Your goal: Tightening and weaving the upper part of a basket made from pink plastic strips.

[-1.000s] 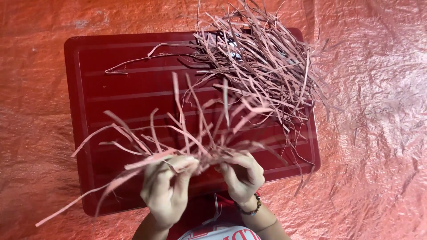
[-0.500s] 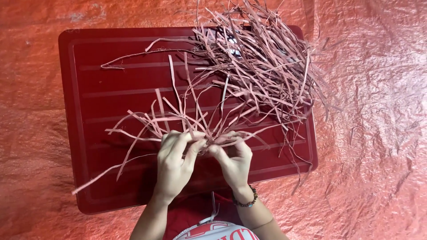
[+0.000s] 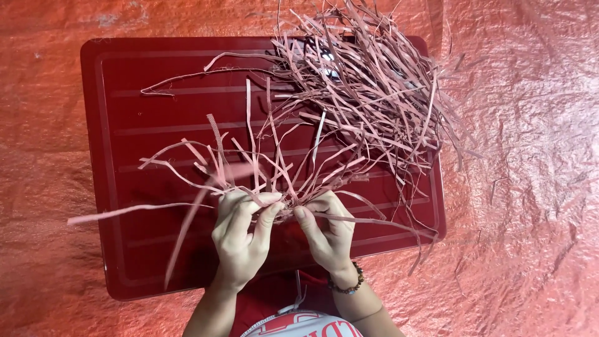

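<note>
You're working over a big crinkly orange-red sheet (image 3: 530, 206) that's covering the whole floor, and sitting on it is a dark red ribbed plastic panel (image 3: 143, 112), probably a lid or tray turned flat, that's serving as your bench. Up at its far right corner a loose pile of pinkish strips (image 3: 368, 81) is spilling over the edge, with something small, black and white, peeking through near the top; can't make out what it is. Closer in, your left hand (image 3: 240, 234) and right hand (image 3: 327, 231) are pinching the same small bundle of strips (image 3: 274, 168) between thumbs and fingertips, fingers closed tight right where the ends are meeting, and the loose ends are fanning up and out to the left. I'd say keeping that pinch point snug and feeding strips evenly is what's mattering here, otherwise the long strays are going to slip out. There's a beaded bracelet (image 3: 346, 287) on your right wrist. No labels or signs are showing anywhere.
</note>
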